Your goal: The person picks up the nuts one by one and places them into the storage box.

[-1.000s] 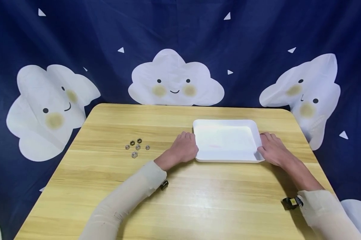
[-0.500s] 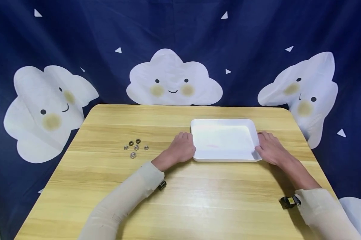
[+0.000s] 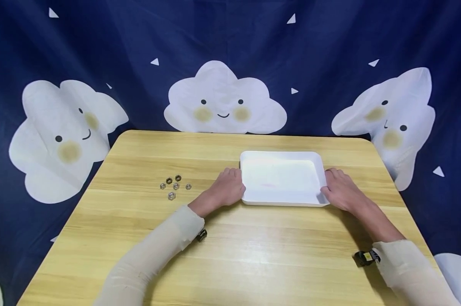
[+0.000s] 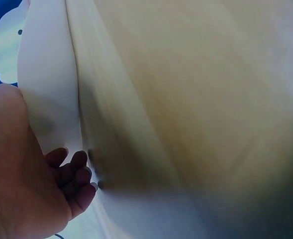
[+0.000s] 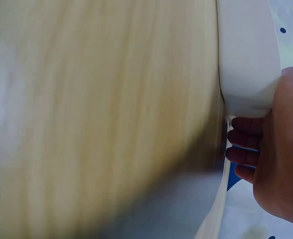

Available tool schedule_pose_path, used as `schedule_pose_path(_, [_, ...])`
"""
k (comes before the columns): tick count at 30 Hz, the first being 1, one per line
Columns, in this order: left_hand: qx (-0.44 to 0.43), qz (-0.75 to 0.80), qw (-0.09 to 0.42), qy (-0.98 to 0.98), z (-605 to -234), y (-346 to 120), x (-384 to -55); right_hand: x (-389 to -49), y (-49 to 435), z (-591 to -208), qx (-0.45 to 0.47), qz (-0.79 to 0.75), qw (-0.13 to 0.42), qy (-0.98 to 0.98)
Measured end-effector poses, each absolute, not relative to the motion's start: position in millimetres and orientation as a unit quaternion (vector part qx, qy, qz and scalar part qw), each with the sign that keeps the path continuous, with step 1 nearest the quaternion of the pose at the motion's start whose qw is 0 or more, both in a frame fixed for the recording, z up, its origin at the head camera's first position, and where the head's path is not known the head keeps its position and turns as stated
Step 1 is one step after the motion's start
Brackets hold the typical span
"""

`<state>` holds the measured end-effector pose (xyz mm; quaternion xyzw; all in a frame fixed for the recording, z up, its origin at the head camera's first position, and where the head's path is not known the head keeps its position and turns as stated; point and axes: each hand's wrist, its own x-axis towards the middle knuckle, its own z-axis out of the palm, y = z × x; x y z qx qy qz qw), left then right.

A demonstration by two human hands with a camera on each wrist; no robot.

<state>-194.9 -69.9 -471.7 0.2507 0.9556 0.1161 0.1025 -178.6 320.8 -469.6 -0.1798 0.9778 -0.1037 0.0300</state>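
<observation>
A shallow white rectangular tray (image 3: pixel 284 203) lies right of the table's middle, with nothing inside it. My left hand (image 3: pixel 227 187) grips its left end and my right hand (image 3: pixel 342 189) its right end, thumbs at the rim. In the left wrist view, the fingers of the left hand (image 4: pixel 17 169) curl beneath the tray's end (image 4: pixel 49 64). The right wrist view has the right hand (image 5: pixel 285 154) with its fingers bent under the opposite end (image 5: pixel 248 55). Several metal hex nuts (image 3: pixel 176 186) are grouped left of the left hand, some silver and some dark.
The light wood table (image 3: pixel 253 263) has rounded back corners and ends at a dark blue curtain (image 3: pixel 223 29) printed with smiling clouds. A small black wrist camera (image 3: pixel 201 235) sits under the left sleeve, another camera (image 3: pixel 366 257) by the right cuff.
The tray has slid a little to the left, closer to the hex nuts, with both hands moving along with it. The hex nuts have stayed where they were.
</observation>
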Motion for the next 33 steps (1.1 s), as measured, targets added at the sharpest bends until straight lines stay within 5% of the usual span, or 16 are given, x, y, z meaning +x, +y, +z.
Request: schedule_pose_path(33, [0.261,0.120,0.077,0.955,-475,-113,-201,-182,275,-469,-0.156,-0.099,0.060,0.981])
